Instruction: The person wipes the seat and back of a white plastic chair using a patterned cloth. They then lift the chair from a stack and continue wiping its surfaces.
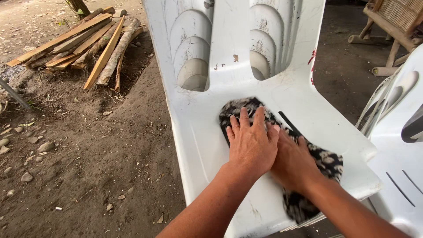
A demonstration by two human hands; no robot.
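cloth (324,161) under both hands (252,143)

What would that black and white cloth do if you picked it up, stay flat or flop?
The cloth would probably flop: it bunches and folds under the left hand and right hand. It likely slides easily, since the white plastic chair seat looks smooth. It seems light, being thin fabric.

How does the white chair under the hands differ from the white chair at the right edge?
The white chair under the hands sits mid-frame, seat and backrest in view; the chair at the right edge is cut off by the frame. The first carries a patterned dark cloth pressed by the left hand and right hand; the second is bare and untouched. Both are white moulded plastic with slots.
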